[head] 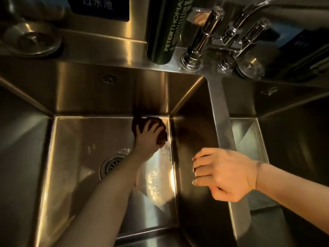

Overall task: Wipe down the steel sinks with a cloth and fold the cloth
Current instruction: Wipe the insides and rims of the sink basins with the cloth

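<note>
Mid-frame, the left hand (147, 138) grips a dark bunched cloth (162, 135), scrubbing a corner of the steel sink (80, 139); the right hand (227, 173) hovers, fingers (202, 182) slack and empty.

Dim, warm-toned frame: streaky glare on the steel sink (80, 139) floor and back wall, deep shadow over the cloth (162, 135) and left hand (147, 138), right hand (226, 173) brightly lit, wide-angle bending and soft blur toward edges.
</note>
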